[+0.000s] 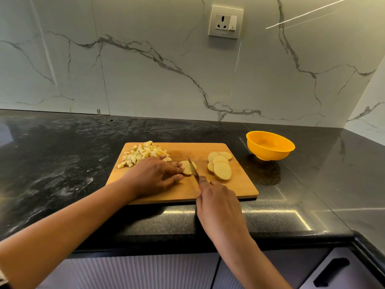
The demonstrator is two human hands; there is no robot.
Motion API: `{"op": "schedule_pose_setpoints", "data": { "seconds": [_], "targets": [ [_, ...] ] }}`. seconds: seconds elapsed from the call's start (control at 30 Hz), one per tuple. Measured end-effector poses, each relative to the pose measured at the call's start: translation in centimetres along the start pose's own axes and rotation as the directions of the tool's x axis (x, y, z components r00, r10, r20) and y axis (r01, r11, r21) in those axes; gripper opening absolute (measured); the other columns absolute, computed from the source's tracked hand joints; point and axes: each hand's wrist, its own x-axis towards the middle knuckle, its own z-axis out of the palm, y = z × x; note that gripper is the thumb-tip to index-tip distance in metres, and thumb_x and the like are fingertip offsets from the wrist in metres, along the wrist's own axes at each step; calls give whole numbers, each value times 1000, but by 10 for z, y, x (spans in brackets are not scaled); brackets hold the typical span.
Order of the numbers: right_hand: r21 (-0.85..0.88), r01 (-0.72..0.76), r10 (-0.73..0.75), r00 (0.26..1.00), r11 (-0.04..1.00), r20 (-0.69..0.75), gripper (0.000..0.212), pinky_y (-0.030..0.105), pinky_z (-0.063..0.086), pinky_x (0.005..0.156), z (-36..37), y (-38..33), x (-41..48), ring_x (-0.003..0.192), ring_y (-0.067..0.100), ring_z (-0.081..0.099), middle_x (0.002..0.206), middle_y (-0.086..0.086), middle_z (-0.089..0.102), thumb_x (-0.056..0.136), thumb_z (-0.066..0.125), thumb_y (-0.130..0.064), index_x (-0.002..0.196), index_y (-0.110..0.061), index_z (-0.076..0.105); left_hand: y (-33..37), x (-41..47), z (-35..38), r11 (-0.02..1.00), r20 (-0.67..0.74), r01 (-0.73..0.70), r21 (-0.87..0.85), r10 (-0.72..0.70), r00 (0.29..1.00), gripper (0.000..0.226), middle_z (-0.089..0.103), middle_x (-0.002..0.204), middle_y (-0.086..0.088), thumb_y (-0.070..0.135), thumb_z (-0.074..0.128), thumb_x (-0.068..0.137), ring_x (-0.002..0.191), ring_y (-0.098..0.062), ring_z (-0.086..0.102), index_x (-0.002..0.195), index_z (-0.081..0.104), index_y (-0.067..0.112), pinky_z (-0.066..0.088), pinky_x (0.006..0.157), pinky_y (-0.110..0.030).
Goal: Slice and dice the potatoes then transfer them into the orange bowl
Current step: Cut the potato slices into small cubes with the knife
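**Knife set into a potato piece at mid-board**

Head view: a wooden cutting board [239, 186] lies on the black stone desk [62, 163], its near edge close to the desk's front edge. The left hand [154, 176] lies low over the middle of the board. Its fingers are stretched almost straight and its fingertips and thumb press against the left side of a potato piece [186, 171], so this grip is loose and flat rather than curled around anything. The right hand [216, 197] comes in from the near right. Its grip is closed around the handle of a knife [192, 166], with the index finger laid forward along the top. The handle itself is almost wholly hidden inside the hand. The blade points away from the person and sits on the potato piece, just right of the left fingertips.

Round potato slices [221, 170] lie overlapping on the right part of the board, apart from the blade. A heap of diced potato [143, 154] sits at the far left corner of the board, just beyond the left hand.

The orange bowl [269, 146] stands on the desk beyond the board's far right corner, near the board but not touching it. No potato shows inside it.

A marble-veined wall rises behind the desk and carries a socket plate [226, 21] high up. Ribbed cabinet fronts [145, 272] show below the desk's front edge.
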Motion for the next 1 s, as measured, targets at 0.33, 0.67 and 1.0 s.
{"op": "schedule_pose_setpoints", "data": {
  "seconds": [0.33,0.67,1.0],
  "targets": [
    [36,64,-62,997,997,-43,45,24,45,78,0,-2,14,98,13,56,116,-1,60,101,40,-25,145,-18,36,-1,0,-5,992,50,26,120,-32,998,75,47,135,18,70,13,79,133,-1,36,130,51,31,9,115,-23],
    [-33,73,-70,994,997,79,37,24,34,67,-2,-8,13,98,17,56,113,3,58,100,43,-18,137,-14,42,-1,3,-4,982,78,-2,189,-13,997,41,49,135,16,46,35,97,128,6,37,130,52,28,-7,112,-21],
    [43,45,-44,999,998,-15,50,22,39,72,-12,-5,-17,102,13,56,121,-2,57,102,38,-24,150,-18,26,-1,0,-6,989,32,10,147,-15,999,38,52,133,15,43,40,97,127,6,40,129,54,27,-3,115,-24]
  ]
}}
